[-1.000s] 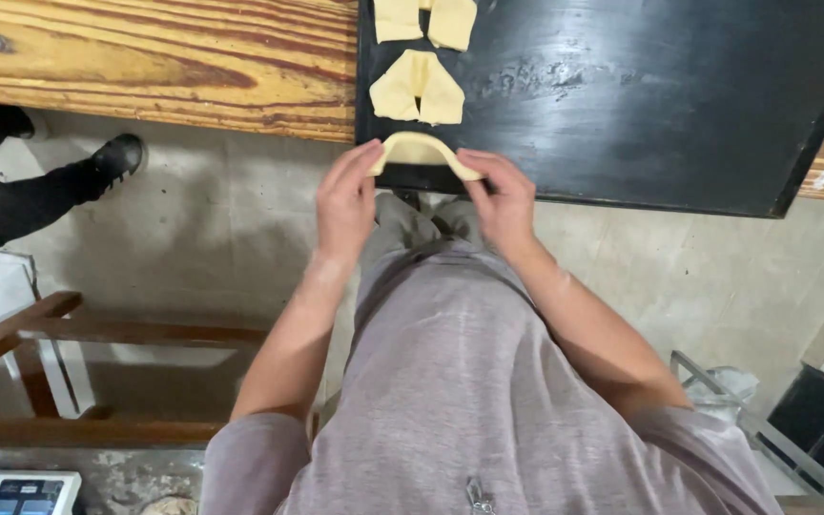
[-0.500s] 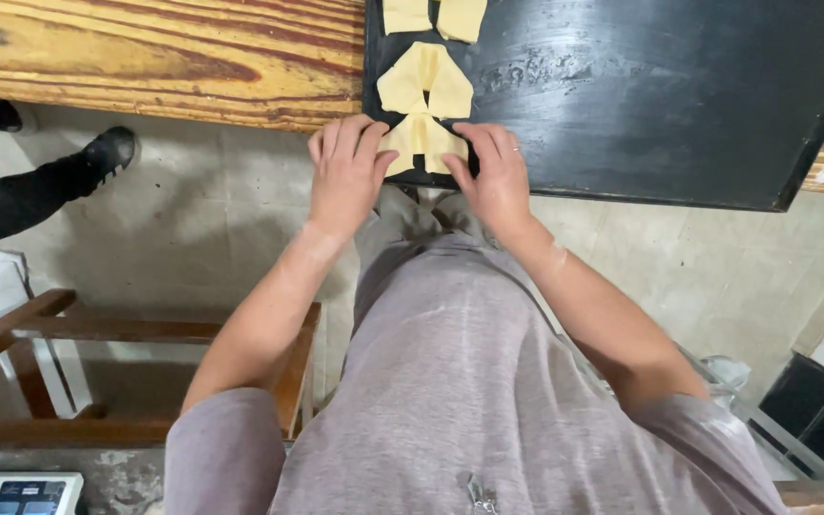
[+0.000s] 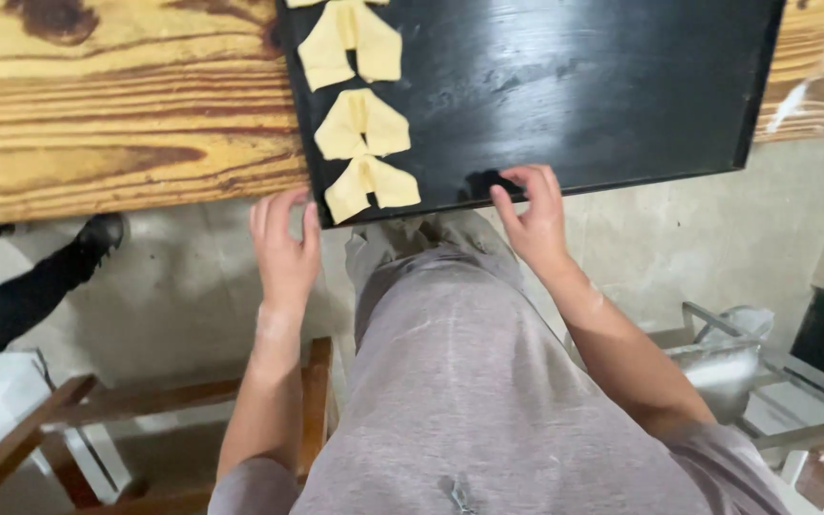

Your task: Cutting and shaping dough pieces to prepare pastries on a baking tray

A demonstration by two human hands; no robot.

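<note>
A black baking tray [image 3: 603, 86] lies on a wooden table [image 3: 116, 105]. Three folded pieces of pale yellow dough sit in a column along its left side: the nearest [image 3: 370, 185] by the front edge, a second [image 3: 362, 124] above it, a third [image 3: 350, 43] further back. My left hand [image 3: 283, 250] hovers empty with spread fingers just below the tray's front left corner, close to the nearest dough piece. My right hand [image 3: 531, 217] rests its fingertips on the tray's front edge, holding nothing.
Beyond the table edge is a concrete floor. A person's black shoe and trouser leg [image 3: 40, 286] stand at the left. A wooden stool frame [image 3: 78, 420] is below left, and metal and white objects [image 3: 746, 362] lie at the right.
The curved dough piece held in both hands was pressed down and folded on the tray's front edge. Both hands have since let go and drawn apart, the right sliding rightwards along the tray edge.
</note>
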